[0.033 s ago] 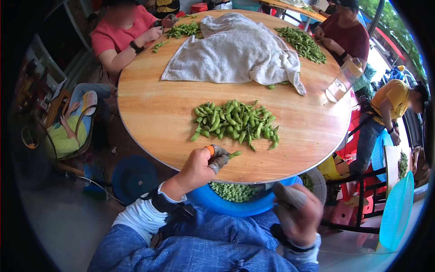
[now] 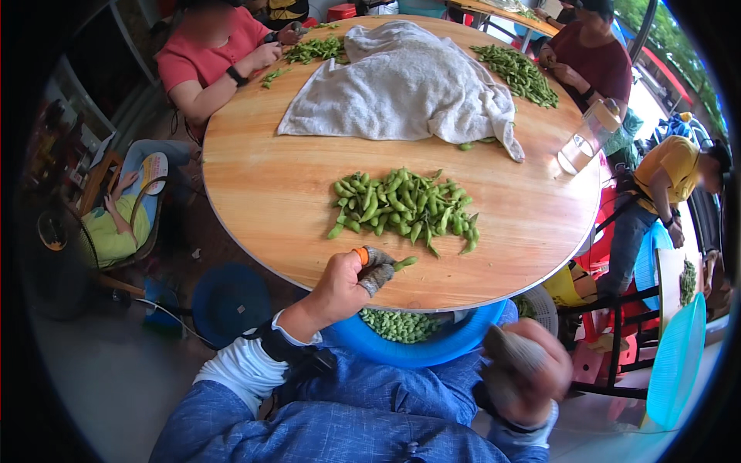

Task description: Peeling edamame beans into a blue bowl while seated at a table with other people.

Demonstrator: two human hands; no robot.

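Note:
My left hand (image 2: 346, 284), some fingers covered in dirty grey wraps and an orange band, pinches one green soybean pod (image 2: 405, 263) over the table's near edge. A heap of soybean pods (image 2: 403, 207) lies on the wooden table just beyond it. My right hand (image 2: 532, 369), also with grey finger covers, is at the right of my lap; motion blurs its fingers, so I cannot make out whether it holds anything. Between the hands, below the table edge, a blue basin (image 2: 413, 359) holds shelled green beans (image 2: 397, 325).
A white towel (image 2: 401, 85) covers part of the round table (image 2: 262, 181). A clear jug (image 2: 583, 143) stands at its right edge. Two people sit across it beside other pod heaps (image 2: 519, 73). A blue tub (image 2: 230, 305) is on the floor at left.
My right hand has moved to the right, away from the basin. My left hand still pinches the pod; the whole view has shifted slightly.

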